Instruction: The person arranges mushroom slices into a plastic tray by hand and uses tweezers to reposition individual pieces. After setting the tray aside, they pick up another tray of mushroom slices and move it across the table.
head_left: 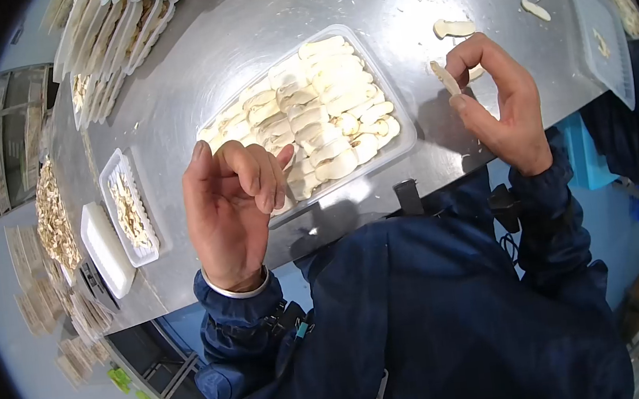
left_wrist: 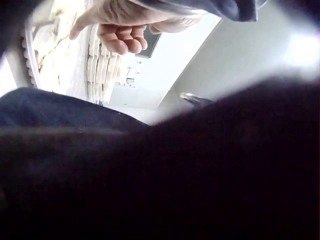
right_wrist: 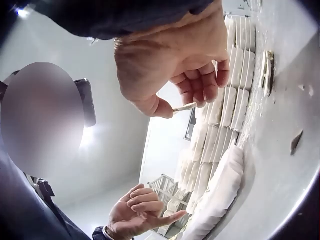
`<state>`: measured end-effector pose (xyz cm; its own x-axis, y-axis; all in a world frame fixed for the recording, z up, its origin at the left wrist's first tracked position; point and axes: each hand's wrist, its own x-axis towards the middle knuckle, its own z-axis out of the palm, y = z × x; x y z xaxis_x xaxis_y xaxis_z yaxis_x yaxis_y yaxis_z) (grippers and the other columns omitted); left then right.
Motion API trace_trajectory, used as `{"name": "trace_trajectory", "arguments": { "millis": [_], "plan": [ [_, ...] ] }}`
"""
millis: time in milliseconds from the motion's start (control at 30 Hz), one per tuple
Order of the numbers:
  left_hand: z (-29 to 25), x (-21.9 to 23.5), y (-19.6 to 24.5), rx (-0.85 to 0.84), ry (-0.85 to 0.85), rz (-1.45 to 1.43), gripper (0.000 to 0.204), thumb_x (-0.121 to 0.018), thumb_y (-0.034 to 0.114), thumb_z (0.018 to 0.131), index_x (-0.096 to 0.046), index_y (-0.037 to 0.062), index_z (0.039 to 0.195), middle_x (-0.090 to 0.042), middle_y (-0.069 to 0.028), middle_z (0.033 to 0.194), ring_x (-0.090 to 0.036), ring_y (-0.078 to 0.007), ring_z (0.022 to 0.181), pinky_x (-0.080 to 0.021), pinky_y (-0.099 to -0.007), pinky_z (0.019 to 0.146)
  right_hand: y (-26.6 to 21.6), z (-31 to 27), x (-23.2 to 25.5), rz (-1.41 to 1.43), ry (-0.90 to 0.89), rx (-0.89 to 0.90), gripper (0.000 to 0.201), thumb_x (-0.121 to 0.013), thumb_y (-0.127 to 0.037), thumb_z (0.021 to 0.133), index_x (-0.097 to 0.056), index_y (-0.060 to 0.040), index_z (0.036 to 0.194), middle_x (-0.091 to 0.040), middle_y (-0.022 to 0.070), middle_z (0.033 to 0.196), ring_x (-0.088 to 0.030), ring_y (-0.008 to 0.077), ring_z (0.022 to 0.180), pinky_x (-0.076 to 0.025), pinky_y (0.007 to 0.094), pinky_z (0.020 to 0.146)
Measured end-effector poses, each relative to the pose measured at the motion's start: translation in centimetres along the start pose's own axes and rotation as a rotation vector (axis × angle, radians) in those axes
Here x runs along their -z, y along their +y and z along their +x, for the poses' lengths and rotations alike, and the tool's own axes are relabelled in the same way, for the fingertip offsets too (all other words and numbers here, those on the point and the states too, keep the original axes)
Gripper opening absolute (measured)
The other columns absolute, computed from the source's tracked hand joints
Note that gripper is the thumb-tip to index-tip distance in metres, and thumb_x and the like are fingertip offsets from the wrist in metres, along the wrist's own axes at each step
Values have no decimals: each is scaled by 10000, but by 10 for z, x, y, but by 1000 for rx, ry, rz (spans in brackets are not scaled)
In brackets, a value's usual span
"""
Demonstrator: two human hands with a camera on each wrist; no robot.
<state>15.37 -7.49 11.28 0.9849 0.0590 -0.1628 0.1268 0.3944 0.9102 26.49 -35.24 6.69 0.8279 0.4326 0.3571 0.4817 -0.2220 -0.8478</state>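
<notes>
A translucent tray [head_left: 407,142] stands on the metal table, filled with overlapping rows of pale mushroom slices [head_left: 339,91]. Between thumb and fingers, my right hand [head_left: 509,103] pinches one thin mushroom slice [head_left: 443,77], to the right of the tray. That same slice [right_wrist: 184,107] shows edge-on in the right wrist view. My left hand [head_left: 230,210] is over the tray's near left corner, fingers loosely bent, holding nothing. In the left wrist view, the left hand [left_wrist: 122,17] has one finger extended and the others bent; the dark sleeve covers much of that view.
Loose mushroom slices lie on the table [head_left: 251,18] beyond my right hand, one a stubby piece [head_left: 454,28]. At left are a white tray of slivers [head_left: 130,213] and a plain white tray [head_left: 109,251]. Stacked filled trays [head_left: 111,34] rise far left; a translucent lid-like tray [head_left: 600,33] sits right.
</notes>
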Motion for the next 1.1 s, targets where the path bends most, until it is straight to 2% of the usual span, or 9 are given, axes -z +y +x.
{"name": "trace_trajectory", "arguments": {
  "millis": [67,167,267,367,867,967,1100],
  "plan": [
    [1,0,-1,0,7,28,504,-214,378,1075,-373,119,673,-378,-27,567,-360,-159,567,-419,-496,1023,1,-1,0,-22,0,18,198,-665,-98,724,-576,-17,881,-560,75,828,-540,185,766,-458,314,720],
    [2,1,-1,4,5,28,504,-215,378,1076,-375,119,673,-378,-26,567,-359,-159,569,-419,-494,1022,1,0,-2,-28,6,8,198,-670,-96,719,-581,-24,881,-563,75,829,-547,183,764,-463,312,715],
    [3,3,-4,5,4,-50,527,-214,385,1070,-433,110,677,-458,-31,566,-438,-165,579,-405,-435,956,2,0,-2,-26,8,4,199,-671,-94,719,-583,-23,882,-563,73,829,-547,182,762,-465,309,712],
    [3,4,-4,9,-1,-46,525,-216,380,1071,-437,109,679,-458,-33,566,-434,-166,578,-404,-430,951,3,0,-4,-25,3,-1,201,-671,-89,716,-585,-24,886,-565,71,831,-550,180,762,-467,311,709],
    [3,6,-5,-2,0,-2,514,-235,385,1069,-437,113,682,-462,-24,558,-443,-154,576,-411,-421,971,5,0,-4,-32,-5,13,197,-665,-77,706,-580,-28,878,-558,68,828,-543,177,758,-457,310,695],
    [4,2,-4,10,17,46,493,-239,383,1076,-373,128,676,-389,-21,565,-368,-153,565,-402,-478,1001,4,1,-4,-38,-9,16,200,-666,-78,703,-581,-28,877,-557,68,826,-542,178,757,-456,310,694],
    [4,6,-6,8,16,19,496,-242,382,1073,-394,122,679,-413,-21,562,-393,-153,568,-401,-459,988,4,1,-4,-44,-10,22,202,-668,-81,702,-583,-28,877,-559,68,826,-544,179,756,-458,309,694]
  ]
}}
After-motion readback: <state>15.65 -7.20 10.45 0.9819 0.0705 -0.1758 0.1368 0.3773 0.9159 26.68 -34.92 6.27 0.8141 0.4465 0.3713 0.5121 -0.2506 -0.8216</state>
